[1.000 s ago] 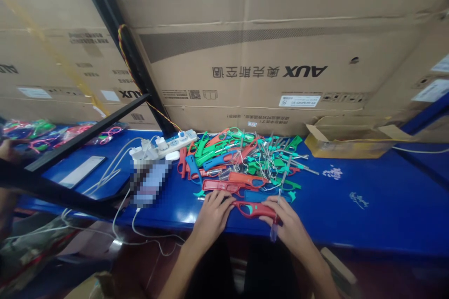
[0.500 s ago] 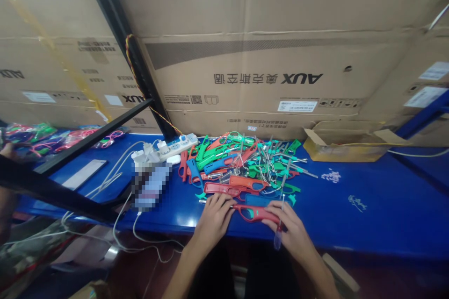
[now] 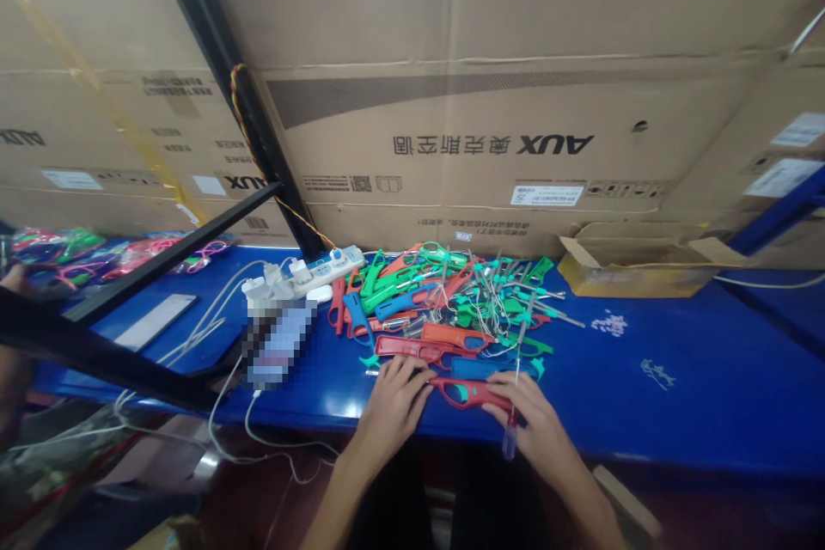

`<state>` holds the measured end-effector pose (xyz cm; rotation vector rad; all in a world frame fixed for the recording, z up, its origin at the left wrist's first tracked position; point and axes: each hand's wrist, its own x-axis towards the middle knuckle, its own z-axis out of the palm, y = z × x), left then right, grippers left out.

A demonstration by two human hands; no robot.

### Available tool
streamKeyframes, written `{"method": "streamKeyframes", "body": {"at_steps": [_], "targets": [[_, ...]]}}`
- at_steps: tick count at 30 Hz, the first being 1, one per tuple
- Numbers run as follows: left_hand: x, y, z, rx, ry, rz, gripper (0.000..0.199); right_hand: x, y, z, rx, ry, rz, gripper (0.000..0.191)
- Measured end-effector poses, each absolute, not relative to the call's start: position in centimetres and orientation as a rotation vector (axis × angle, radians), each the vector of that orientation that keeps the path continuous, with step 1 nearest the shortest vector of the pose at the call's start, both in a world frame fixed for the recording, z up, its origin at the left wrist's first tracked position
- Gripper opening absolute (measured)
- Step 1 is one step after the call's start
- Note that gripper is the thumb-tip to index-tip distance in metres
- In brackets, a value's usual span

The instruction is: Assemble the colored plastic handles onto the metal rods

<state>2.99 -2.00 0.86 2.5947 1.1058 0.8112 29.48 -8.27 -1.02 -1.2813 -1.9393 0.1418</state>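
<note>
A red lighter casing (image 3: 473, 394) with a green trigger lies across between my hands at the table's front edge. My left hand (image 3: 398, 400) pinches its narrow left end. My right hand (image 3: 529, 411) grips its wide right end and also holds a screwdriver (image 3: 510, 438) with a clear handle, its shaft pointing up past the fingers. Just behind are a red casing (image 3: 412, 349), an orange casing (image 3: 456, 335) and a blue casing (image 3: 480, 368). Beyond them spreads a heap of green, blue and red casings, with metal rods and white wires (image 3: 496, 296).
On the blue table (image 3: 644, 412) are an open carton (image 3: 638, 279) at right, a power strip (image 3: 328, 271), a blurred-out phone (image 3: 280, 348) and cables at left. A black frame (image 3: 238, 94) stands left. Another person's hand (image 3: 14, 279) shows at the far left, near bagged items (image 3: 135, 258).
The screwdriver has tilted very slightly in my right hand. Both hands keep their hold on the red casing, almost unmoved.
</note>
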Motion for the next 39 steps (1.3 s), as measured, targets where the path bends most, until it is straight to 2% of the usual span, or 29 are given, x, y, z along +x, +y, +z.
{"method": "streamKeyframes", "body": {"at_steps": [9,23,30,36,39], "targets": [[3.0,-2.0,0.3,2.606,1.11,0.861,0.02,29.5,-8.8,-1.2,-1.315,-1.98,0.131,0.015],[2.7,-1.6,0.0,2.645,1.097,0.909,0.018,28.6,-10.0,-2.0,-1.355,-1.91,0.066,0.021],[2.9,-1.8,0.2,2.64,1.106,0.873,0.015,28.6,-10.8,-3.0,-1.381,-1.938,0.104,0.038],[3.1,-1.9,0.3,2.678,1.137,0.901,0.014,28.6,-10.7,-3.1,-1.371,-1.9,0.094,0.036],[3.0,-1.9,0.0,2.667,1.148,0.922,0.015,28.7,-10.3,-2.3,-1.353,-1.887,0.128,0.043]]}}
